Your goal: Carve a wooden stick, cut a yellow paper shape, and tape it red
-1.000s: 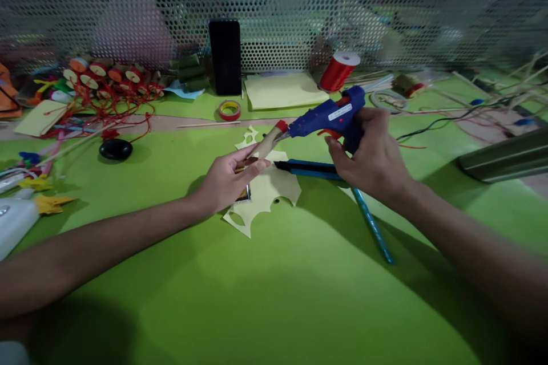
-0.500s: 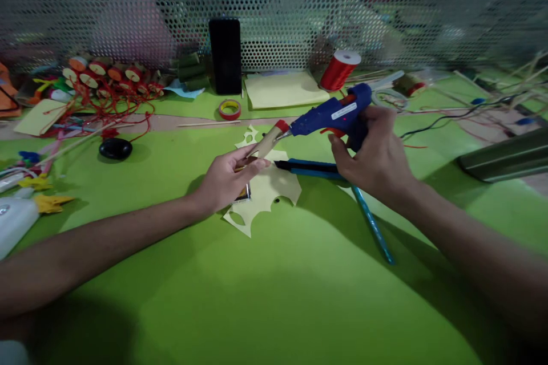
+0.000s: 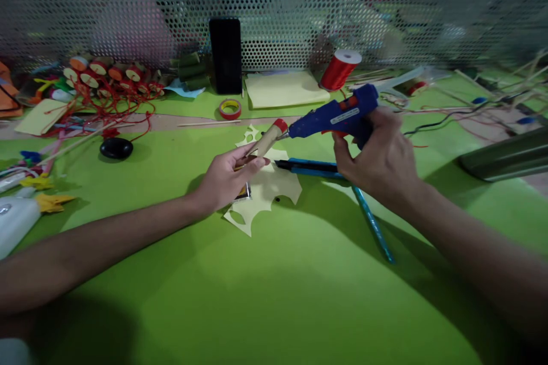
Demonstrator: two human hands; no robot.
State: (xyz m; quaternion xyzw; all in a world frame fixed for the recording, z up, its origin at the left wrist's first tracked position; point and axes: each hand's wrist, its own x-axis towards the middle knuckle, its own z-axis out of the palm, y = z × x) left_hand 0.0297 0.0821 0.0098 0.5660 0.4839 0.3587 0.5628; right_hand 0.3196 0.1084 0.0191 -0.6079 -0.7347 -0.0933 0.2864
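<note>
Near the middle, my left hand (image 3: 229,179) is closed on a small paper tube (image 3: 270,138) with a red end, tilted up to the right. My right hand (image 3: 379,151) grips a blue glue gun (image 3: 338,116), its metal nozzle touching or very close to the tube near the red end. Under my left hand lies a cut piece of pale yellow paper (image 3: 285,185) with curved edges and holes. A blue cutter knife (image 3: 314,168) rests between my hands, and a shiny blue stick (image 3: 373,225) lies below it.
A phone (image 3: 225,56) stands upright before the perforated screen. Red ribbon spool (image 3: 341,70), yellow paper (image 3: 285,90) and tape roll (image 3: 230,109) are at the back. Tubes with red strings (image 3: 107,74) and a black mouse (image 3: 116,149) lie left; a green cylinder (image 3: 505,155) lies right.
The glue gun and my right hand have shifted slightly right, and the gun has tilted a little. The tube has turned slightly in my left hand, showing more of its red end.
</note>
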